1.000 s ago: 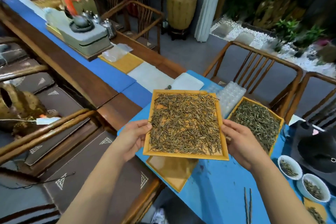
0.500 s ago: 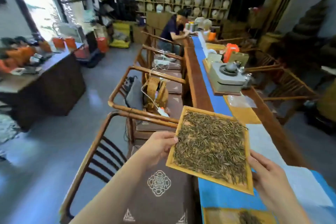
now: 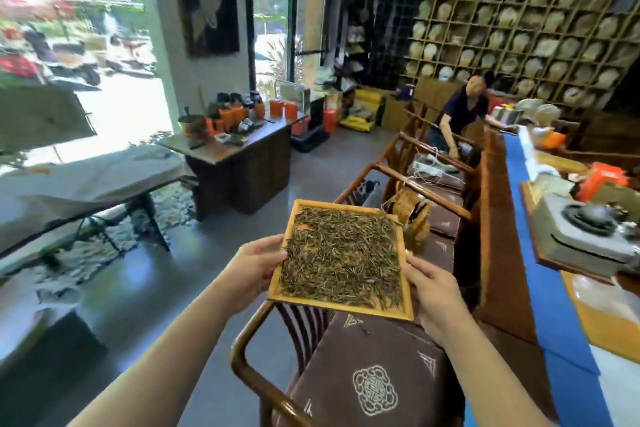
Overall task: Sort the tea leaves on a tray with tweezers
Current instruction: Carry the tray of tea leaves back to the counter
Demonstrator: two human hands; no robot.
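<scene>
Filling a shallow wooden tray (image 3: pixel 406 274) almost edge to edge, the tea leaves (image 3: pixel 341 258) lie in a thin, tangled layer of dark green and brown needles. The tray is held up in the air — above the brown patterned cushion (image 3: pixel 367 374) of a curved wooden chair (image 3: pixel 249 357), to the left of the long table with its blue runner (image 3: pixel 540 274). The left hand (image 3: pixel 251 270) grips the tray's left rim, thumb on the edge and fingers curled beneath; the right hand (image 3: pixel 433 291) grasps the right rim the same way. On the table sits a grey tea stove (image 3: pixel 588 236), and farther off — near the wall of shelved tea cakes (image 3: pixel 519 21) — a seated person (image 3: pixel 464 111) leans over the table.
</scene>
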